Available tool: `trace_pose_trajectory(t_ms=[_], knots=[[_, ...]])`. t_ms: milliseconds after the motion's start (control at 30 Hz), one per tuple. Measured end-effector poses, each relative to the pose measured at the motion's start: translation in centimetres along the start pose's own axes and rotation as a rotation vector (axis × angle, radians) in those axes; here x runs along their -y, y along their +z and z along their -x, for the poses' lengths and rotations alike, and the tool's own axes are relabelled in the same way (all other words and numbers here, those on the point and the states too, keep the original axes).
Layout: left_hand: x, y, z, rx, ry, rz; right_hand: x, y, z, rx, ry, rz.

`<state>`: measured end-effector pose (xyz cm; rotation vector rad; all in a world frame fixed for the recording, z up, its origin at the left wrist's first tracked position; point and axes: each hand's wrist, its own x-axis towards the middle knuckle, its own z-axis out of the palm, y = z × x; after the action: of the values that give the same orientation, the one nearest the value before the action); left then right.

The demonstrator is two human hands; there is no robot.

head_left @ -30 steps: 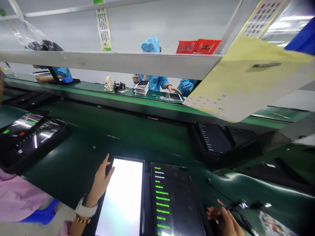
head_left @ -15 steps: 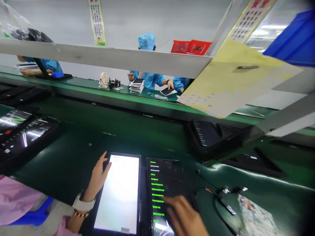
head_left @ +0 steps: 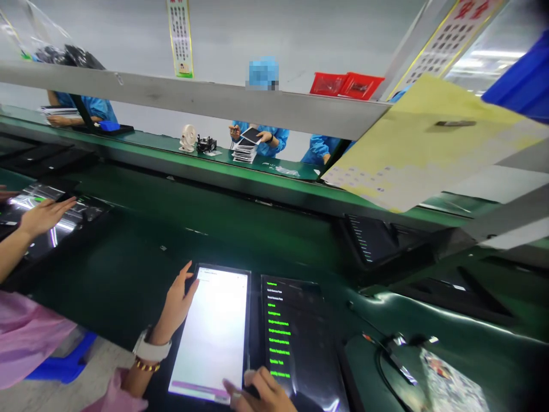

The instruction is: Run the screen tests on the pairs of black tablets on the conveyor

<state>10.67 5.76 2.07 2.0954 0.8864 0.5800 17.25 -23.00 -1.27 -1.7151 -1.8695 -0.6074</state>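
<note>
A tablet with a bright white screen [head_left: 212, 326] lies on the green bench. My left hand [head_left: 176, 300] rests at its upper left edge, fingers apart, with a white band and a beaded bracelet on the wrist. Over the bottom right of that screen is my right hand [head_left: 261, 392], fingers partly curled and one fingertip at the lower edge of the display; nothing is held in it. Just to the right lies a second tablet [head_left: 309, 337], dark, with a list of green and white text lines.
Cables [head_left: 392, 360] and a plastic bag [head_left: 452, 383] lie at the right. A co-worker's hand [head_left: 45, 217] is over devices at the left. Co-workers in blue sit behind the shelf [head_left: 193, 97]. A yellow sheet [head_left: 420, 143] hangs upper right.
My right hand has moved left from the dark tablet to the white screen, where a grey-purple bar now shows near the bottom. A co-worker's hand has appeared at the left.
</note>
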Motion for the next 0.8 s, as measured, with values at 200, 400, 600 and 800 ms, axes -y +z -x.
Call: trace_pose_trajectory(t_ms=[200,400,600,800], knots=[[0.4,0.0,-0.1,-0.001,0.014,0.013,-3.2,-3.5,-3.0,0.245,0.194,-0.063],[0.3,0.0,-0.2,0.016,-0.007,0.007,-3.5,-3.8,-3.7,0.302,0.221,-0.083],[0.4,0.1,-0.2,-0.010,0.006,0.028,-3.3,-3.4,-3.6,0.327,0.189,-0.070],[0.2,-0.1,-0.3,0.017,-0.002,0.018,-2.9,-3.3,-4.0,0.294,0.138,0.002]])
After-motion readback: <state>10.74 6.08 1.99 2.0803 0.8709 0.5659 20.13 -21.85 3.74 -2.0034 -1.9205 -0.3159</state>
